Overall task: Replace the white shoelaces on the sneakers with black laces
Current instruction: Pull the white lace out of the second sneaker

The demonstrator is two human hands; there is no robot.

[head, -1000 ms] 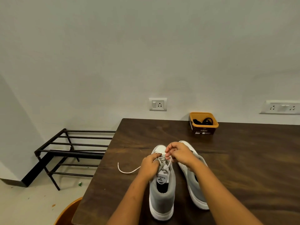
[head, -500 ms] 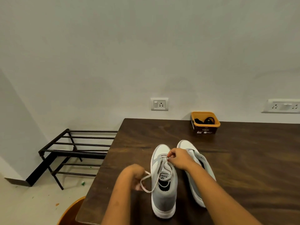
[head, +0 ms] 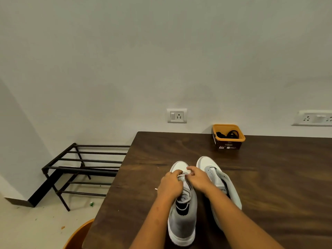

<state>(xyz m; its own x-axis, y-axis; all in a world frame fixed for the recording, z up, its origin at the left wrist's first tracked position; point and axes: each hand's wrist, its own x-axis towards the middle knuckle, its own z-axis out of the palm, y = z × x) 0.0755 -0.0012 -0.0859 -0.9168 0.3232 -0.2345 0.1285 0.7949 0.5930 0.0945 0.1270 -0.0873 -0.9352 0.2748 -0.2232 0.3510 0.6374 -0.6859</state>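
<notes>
On the dark wooden table, toes pointing at the wall:

- Left sneaker: grey and white, upright, heel nearest the camera. Both hands are on its front eyelets.
- Right sneaker: just beside the first, partly under the right forearm.
- White lace: a short span shows between the two sets of fingertips, and one tip pokes out on the table left of the left hand. Half a second ago a long loop of it was drawn out to the left.
- Left hand: fingers curled, pinching the lace at the eyelets. It has come back from the table beside the shoe, where it was pulling the loop.
- Right hand: fingers bent down, thumb and forefinger nipping the same lace (much as it was earlier).
- Black laces: coiled in the orange tub at the table's far edge, well apart from the shoes.
- Shoe rack: black metal, on the floor left of the table.
</notes>
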